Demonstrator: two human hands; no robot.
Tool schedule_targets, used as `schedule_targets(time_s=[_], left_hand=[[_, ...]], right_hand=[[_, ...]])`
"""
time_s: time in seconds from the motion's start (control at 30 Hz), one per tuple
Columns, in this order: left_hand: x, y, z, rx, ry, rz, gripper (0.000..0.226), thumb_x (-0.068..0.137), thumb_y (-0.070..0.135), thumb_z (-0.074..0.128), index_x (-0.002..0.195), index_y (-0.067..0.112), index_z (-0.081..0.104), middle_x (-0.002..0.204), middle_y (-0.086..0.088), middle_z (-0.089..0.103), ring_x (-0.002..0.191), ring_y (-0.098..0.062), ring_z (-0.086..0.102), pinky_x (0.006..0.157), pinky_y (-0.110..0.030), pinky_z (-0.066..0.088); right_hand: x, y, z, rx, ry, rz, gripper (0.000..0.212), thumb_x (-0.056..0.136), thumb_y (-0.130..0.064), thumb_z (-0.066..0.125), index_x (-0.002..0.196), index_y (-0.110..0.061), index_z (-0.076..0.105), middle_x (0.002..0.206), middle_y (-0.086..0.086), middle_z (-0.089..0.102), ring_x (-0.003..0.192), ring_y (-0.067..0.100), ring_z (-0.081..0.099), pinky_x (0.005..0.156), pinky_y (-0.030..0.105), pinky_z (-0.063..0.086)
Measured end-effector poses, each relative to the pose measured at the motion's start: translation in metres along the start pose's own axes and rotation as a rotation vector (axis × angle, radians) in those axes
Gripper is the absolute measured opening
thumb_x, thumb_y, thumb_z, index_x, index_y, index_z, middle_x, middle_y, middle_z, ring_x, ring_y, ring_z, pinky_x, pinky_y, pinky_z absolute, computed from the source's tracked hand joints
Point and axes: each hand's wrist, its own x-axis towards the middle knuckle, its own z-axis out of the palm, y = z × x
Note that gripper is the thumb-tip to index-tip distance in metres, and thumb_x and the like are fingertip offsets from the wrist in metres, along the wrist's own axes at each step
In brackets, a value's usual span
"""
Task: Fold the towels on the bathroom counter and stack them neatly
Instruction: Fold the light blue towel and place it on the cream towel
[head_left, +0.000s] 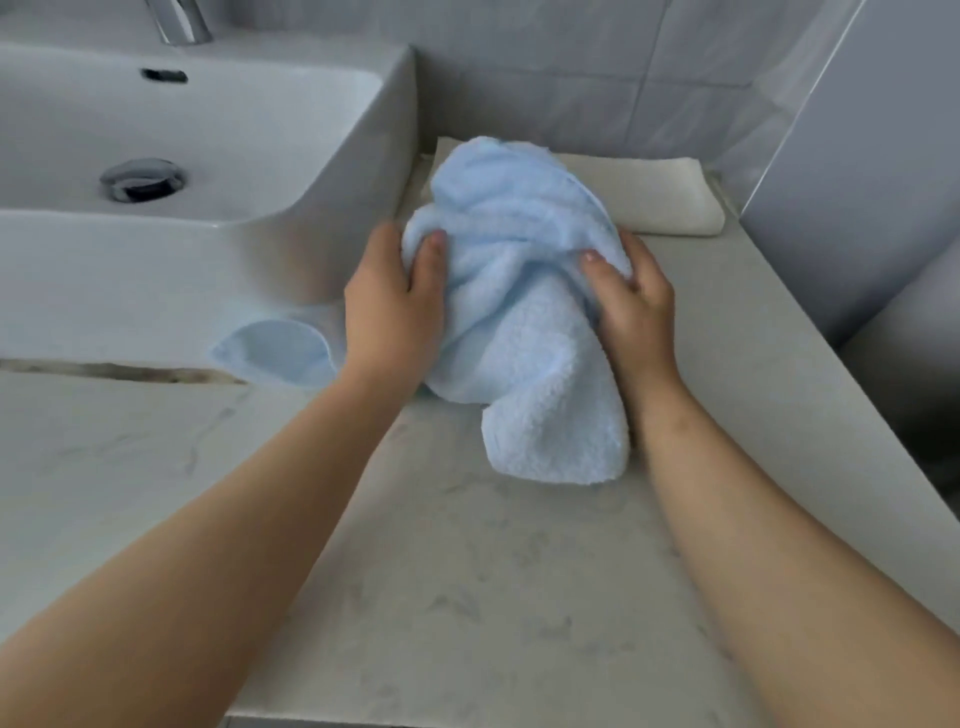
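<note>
1. The counter (467, 571), pale and faintly veined, carries both towels. It has a bare stretch just in front of the person.
2. The sink (156, 270) stands raised on the left, and its side wall is close to the left hand. Any spreading probably has to go toward the near and right side of the counter.
3. The blue towel (530, 338) is a crumpled heap in the middle of the counter, held between both hands. Its far end lies over the cream towel. The step in hand looks like gathering it up to open it out. To do that well, find two corners of one edge, let the cloth hang straight, then lay it flat on the bare near stretch, so that folding does not drag the towel behind.
4. The cream towel (660, 197) lies folded flat at the back near the wall, with its left part under the blue one. It looks like the base for the stack.
5. The left hand (389, 312) grips the heap's left side with the thumb pressed onto the pile. The right hand (634, 301) clutches the right side in the same way.
6. Both hands' fingers are buried in the cloth.
7. A blue flap lies beside the left wrist against the sink, and I cannot tell if it belongs to the same towel.
8. The faucet (182, 21) is cut off at the top edge.
</note>
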Motion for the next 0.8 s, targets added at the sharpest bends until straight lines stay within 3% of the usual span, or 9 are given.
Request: schedule_targets(time_s=[0.1,0.2,0.27,0.37,0.47,0.57,0.63,0.73,0.8], left_hand=[[0.008,0.003,0.005,-0.152,-0.075,-0.027,0.026,0.096,0.029,0.047,0.073,0.024,0.035,0.071,0.010,0.044,0.064,-0.003,0.042,0.062,-0.013,0.038],[0.002,-0.008,0.009,-0.232,-0.122,-0.061,0.020,0.093,0.033,0.053,0.080,0.024,0.042,0.077,0.010,0.051,0.072,-0.006,0.050,0.074,-0.027,0.046],[-0.001,-0.011,0.008,-0.255,-0.317,-0.077,0.031,0.083,0.042,0.066,0.101,0.026,0.044,0.094,0.013,0.056,0.085,-0.002,0.055,0.080,-0.025,0.048],[-0.003,-0.011,0.003,0.279,-0.648,0.089,0.086,0.065,0.053,0.075,0.134,0.030,0.029,0.124,0.011,0.050,0.108,-0.010,0.051,0.095,-0.030,0.042],[-0.001,-0.013,0.002,0.492,-0.503,0.118,0.068,0.078,0.040,0.070,0.134,0.026,0.035,0.121,0.001,0.056,0.105,-0.022,0.053,0.087,-0.030,0.041],[0.004,-0.015,0.001,0.475,-0.159,0.211,0.044,0.083,0.031,0.064,0.119,0.014,0.045,0.114,-0.007,0.059,0.104,-0.030,0.054,0.079,-0.033,0.040],[0.005,-0.013,-0.004,0.432,-0.006,0.322,0.039,0.084,0.029,0.064,0.113,0.011,0.046,0.110,-0.005,0.055,0.101,-0.028,0.052,0.077,-0.032,0.038],[0.000,-0.007,-0.015,0.080,-0.167,0.500,0.038,0.079,0.035,0.066,0.105,0.020,0.044,0.100,0.016,0.048,0.093,-0.006,0.050,0.074,-0.011,0.037],[-0.002,-0.003,-0.019,-0.187,-0.393,0.395,0.035,0.077,0.053,0.055,0.096,0.024,0.046,0.090,0.016,0.052,0.081,-0.001,0.050,0.072,-0.011,0.040]], right_hand=[[-0.002,0.003,-0.005,0.067,0.003,-0.025,0.020,0.096,-0.011,0.047,0.102,-0.023,0.061,0.097,-0.010,0.067,0.092,0.002,0.064,0.080,0.022,0.052],[-0.002,0.014,-0.014,-0.129,0.050,-0.009,0.012,0.090,-0.025,0.055,0.086,-0.031,0.064,0.086,-0.011,0.067,0.086,0.008,0.063,0.081,0.032,0.052],[0.001,0.015,-0.020,-0.361,0.092,-0.084,0.010,0.081,-0.036,0.057,0.075,-0.030,0.061,0.078,-0.010,0.064,0.081,0.013,0.060,0.076,0.033,0.049],[0.006,0.010,-0.025,-0.743,-0.015,-0.088,0.015,0.085,-0.032,0.058,0.075,-0.021,0.053,0.074,-0.007,0.059,0.078,0.017,0.055,0.064,0.028,0.039],[0.008,0.007,-0.026,-0.886,-0.027,-0.100,0.023,0.086,-0.030,0.057,0.072,-0.014,0.049,0.065,-0.003,0.051,0.070,0.019,0.049,0.057,0.031,0.033],[0.006,0.005,-0.023,-0.711,0.123,-0.256,0.010,0.087,-0.021,0.057,0.081,-0.015,0.051,0.065,-0.009,0.049,0.063,0.007,0.043,0.054,0.018,0.033],[0.003,0.002,-0.018,-0.528,0.140,-0.335,0.017,0.084,-0.013,0.058,0.077,-0.023,0.047,0.068,-0.012,0.048,0.060,0.000,0.043,0.057,0.009,0.034],[0.006,-0.002,-0.018,0.024,0.055,-0.288,0.024,0.074,-0.006,0.059,0.075,-0.025,0.045,0.073,-0.012,0.050,0.069,0.003,0.047,0.065,0.020,0.038],[0.012,-0.004,-0.023,0.479,-0.101,-0.115,0.030,0.059,-0.008,0.070,0.074,-0.020,0.048,0.076,-0.002,0.051,0.076,0.014,0.048,0.068,0.026,0.038]])
